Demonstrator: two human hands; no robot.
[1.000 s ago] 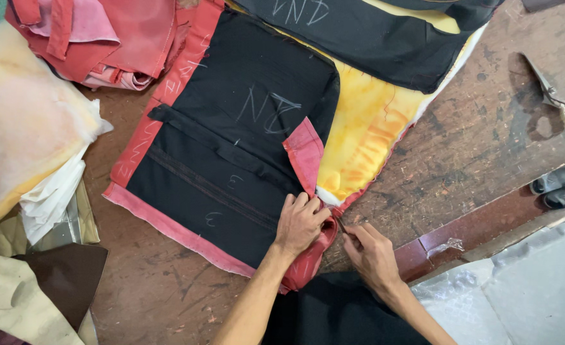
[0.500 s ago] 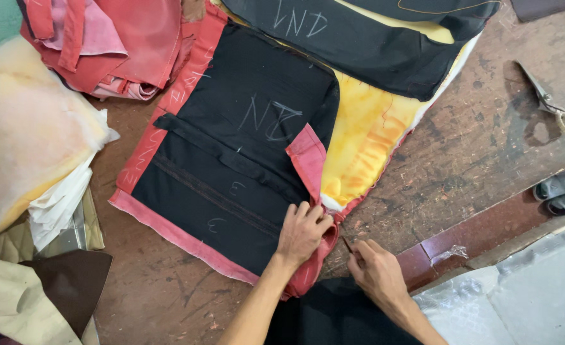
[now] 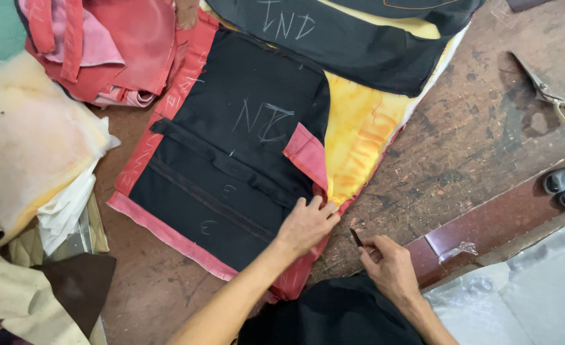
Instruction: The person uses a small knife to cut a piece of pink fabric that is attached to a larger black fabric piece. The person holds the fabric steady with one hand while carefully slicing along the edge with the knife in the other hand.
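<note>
A worn wooden table (image 3: 467,121) fills the view, scarred and stained, and most of its middle is taken by a black fabric panel (image 3: 231,166) with a red-pink border, chalk marks across its face, lying flat with one corner at about 4 o'clock folded back to show the pink underside. Under and beyond it, toward 1 o'clock, lies a yellow foam-backed piece (image 3: 359,128), and over that, at 12 o'clock, a second black panel (image 3: 352,38). At 9 o'clock sits a pale foam and cloth pile (image 3: 27,160), with a red fabric heap (image 3: 103,51) at 11 o'clock and dark brown and tan scraps at 7 o'clock. A pair of scissors (image 3: 554,96) lies well apart at 2 o'clock, untouched. The left hand (image 3: 305,227) rests palm down on the panel's lower right edge, at about 5 o'clock of the panel, fingers slightly spread and pressing the cloth flat just below the folded corner, their tips touching the pink flap's base. The right hand (image 3: 391,265) sits just beside it at 4 o'clock, off the cloth and over bare wood, its thumb and forefinger pinched together on a small dark blade (image 3: 356,237) whose tip points toward 11 o'clock, near the panel's red edge but, as far as can be seen, not quite touching it.
</note>
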